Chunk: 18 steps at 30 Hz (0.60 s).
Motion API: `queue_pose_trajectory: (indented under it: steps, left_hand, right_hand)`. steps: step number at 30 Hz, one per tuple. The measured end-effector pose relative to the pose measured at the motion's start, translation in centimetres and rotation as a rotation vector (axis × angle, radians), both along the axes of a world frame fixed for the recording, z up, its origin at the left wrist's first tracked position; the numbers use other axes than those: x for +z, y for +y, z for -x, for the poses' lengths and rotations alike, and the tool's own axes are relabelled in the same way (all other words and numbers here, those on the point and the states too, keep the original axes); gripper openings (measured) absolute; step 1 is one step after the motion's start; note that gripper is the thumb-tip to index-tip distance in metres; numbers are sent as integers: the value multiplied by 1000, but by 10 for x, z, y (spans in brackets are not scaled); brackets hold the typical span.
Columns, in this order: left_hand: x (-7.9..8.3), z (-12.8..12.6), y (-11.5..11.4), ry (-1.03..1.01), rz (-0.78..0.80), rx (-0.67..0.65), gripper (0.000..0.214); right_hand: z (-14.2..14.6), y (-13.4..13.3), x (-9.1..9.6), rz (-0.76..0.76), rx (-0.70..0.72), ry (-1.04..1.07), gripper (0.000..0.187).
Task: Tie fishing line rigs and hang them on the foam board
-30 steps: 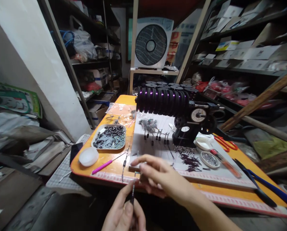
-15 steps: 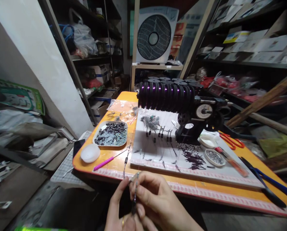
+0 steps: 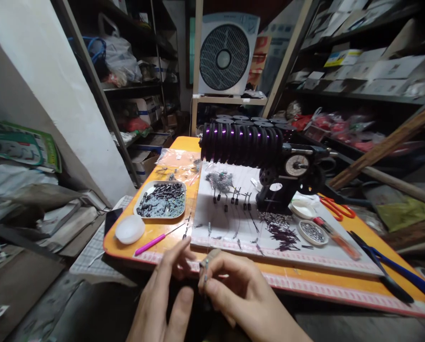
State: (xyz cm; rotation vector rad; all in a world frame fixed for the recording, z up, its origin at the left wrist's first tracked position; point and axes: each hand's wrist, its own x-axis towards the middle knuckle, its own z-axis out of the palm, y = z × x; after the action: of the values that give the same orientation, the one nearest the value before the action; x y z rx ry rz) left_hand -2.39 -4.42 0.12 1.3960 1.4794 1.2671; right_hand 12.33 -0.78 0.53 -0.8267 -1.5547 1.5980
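My right hand [image 3: 230, 289] pinches a thin dark rod-like piece [image 3: 206, 270] upright between thumb and fingers, just before the orange table's front edge [image 3: 305, 289]. My left hand [image 3: 164, 294] is beside it on the left, its fingers stretched up and apart, holding nothing I can see. Behind them a white mat [image 3: 234, 228] carries small dark parts on wire leads [image 3: 230, 197] and a pile of purple pieces [image 3: 282, 232]. A metal tray [image 3: 161, 199] holds several dark cylinders.
A black machine with a row of purple-wound spools [image 3: 243, 142] stands mid-table. A pink-handled tool [image 3: 151, 243], a white lid [image 3: 130, 229], a small dish [image 3: 311, 232], red scissors [image 3: 335, 208] and blue-handled pliers [image 3: 394, 275] lie around. Shelves and a box fan [image 3: 226, 54] stand behind.
My left hand let go of the thin piece and opened its fingers. My right hand came back from the mat and now pinches the piece alone.
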Motion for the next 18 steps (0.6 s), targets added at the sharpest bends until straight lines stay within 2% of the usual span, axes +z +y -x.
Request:
queue_pose_trajectory:
  steps: [1, 2, 4, 6, 8, 9, 10, 11, 12, 13, 15, 16, 18]
  left_hand:
    - [6, 0, 10, 46, -34, 1, 39]
    - [11, -1, 22, 39, -79, -74, 37]
    - [20, -6, 43, -180, 33, -244, 34]
    - [26, -11, 58, -441, 70, -379, 31]
    - [29, -15, 66, -612, 74, -466, 33]
    - [30, -16, 67, -659, 72, -499, 33]
    - [31, -16, 67, -704, 77, -524, 31]
    - [32, -16, 67, -734, 89, -541, 29]
    - [33, -15, 66, -747, 105, -551, 28]
    - [34, -15, 65, -752, 113, -559, 27]
    - [35, -16, 64, -759, 105, -561, 24]
    - [35, -17, 64, -763, 86, -558, 22]
    - [33, -20, 65, -807, 39, -544, 19]
  right_hand:
    - [-3, -1, 6, -138, -55, -131, 16]
    - [-6, -2, 12, -268, -99, -242, 12]
    - [-13, -2, 23, -471, -133, -392, 9]
    - [-23, 3, 33, -540, -121, -486, 10]
    - [-34, 14, 43, -439, -130, -532, 17]
    - [-39, 23, 49, -331, -153, -460, 22]
    - [-42, 32, 54, -163, -184, -303, 32]
    - [-44, 42, 59, -3, -149, -117, 40]
    - [-44, 51, 63, 141, -74, 54, 45]
    - [-41, 60, 67, 250, 57, 202, 44]
    - [-32, 74, 72, 375, 318, 355, 43]
    - [-26, 79, 74, 403, 391, 403, 43]
    - [-14, 82, 75, 489, 377, 476, 40]
